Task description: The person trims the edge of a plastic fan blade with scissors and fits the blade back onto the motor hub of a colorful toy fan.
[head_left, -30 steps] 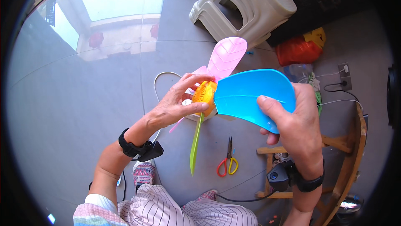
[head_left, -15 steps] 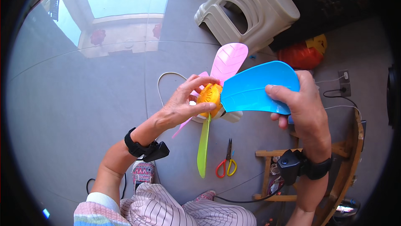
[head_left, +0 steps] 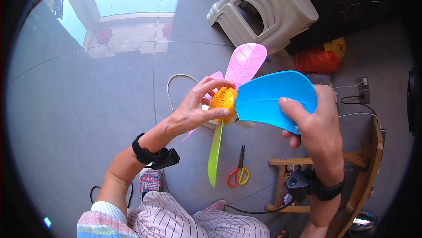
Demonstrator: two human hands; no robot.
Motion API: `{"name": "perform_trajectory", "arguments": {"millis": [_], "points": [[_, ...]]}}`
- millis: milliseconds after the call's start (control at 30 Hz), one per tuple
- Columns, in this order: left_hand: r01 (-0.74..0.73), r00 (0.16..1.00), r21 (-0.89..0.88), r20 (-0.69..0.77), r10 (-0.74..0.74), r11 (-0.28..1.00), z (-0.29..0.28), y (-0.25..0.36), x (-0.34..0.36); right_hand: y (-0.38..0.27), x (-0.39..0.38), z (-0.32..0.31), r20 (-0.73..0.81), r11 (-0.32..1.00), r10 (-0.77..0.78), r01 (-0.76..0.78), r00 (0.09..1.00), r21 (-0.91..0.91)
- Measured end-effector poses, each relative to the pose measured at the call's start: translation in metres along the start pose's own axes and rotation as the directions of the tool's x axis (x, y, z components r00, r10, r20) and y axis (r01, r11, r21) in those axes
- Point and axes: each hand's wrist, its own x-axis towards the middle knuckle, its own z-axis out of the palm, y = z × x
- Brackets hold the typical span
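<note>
My left hand (head_left: pixel 195 106) is closed round the yellow hub (head_left: pixel 223 99) of a plastic fan, thumb in front and fingers over the far side. A leaf-shaped blue blade (head_left: pixel 274 99) meets the hub's right side; my right hand (head_left: pixel 313 112) pinches its wide outer end, thumb on top. From the hub a pink blade (head_left: pixel 246 64) points away from me, and a green blade (head_left: pixel 215 156) points toward me, seen nearly edge-on. More pink shows behind my left hand. Whether the blue blade is seated in the hub cannot be told.
Scissors (head_left: pixel 239 167) with a red and a yellow handle lie on the grey floor. A beige plastic stool (head_left: pixel 268 14) lies tipped at the back. Right of it are a red bag (head_left: pixel 317 60) and a wall socket (head_left: pixel 363 89) with cables. A wooden frame (head_left: pixel 281 185) stands at lower right.
The blue blade's outer end has tilted a little, dropping toward me with my right hand. The hub and pink blade have shifted slightly right; my left hand keeps its hold.
</note>
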Motion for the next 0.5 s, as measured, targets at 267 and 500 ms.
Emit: {"name": "perform_trajectory", "arguments": {"millis": [267,500], "points": [[0.041,0.999,-0.013,0.034,-0.040,0.999,0.000,0.003,-0.002,0.017,0.006,-0.005,0.052,0.988,0.046,-0.053,0.998,0.145],[0.061,0.996,-0.093,0.063,-0.056,0.994,-0.006,-0.004,0.001,0.017,0.002,-0.002,-0.003,0.982,-0.040,0.040,0.999,0.185]]}}
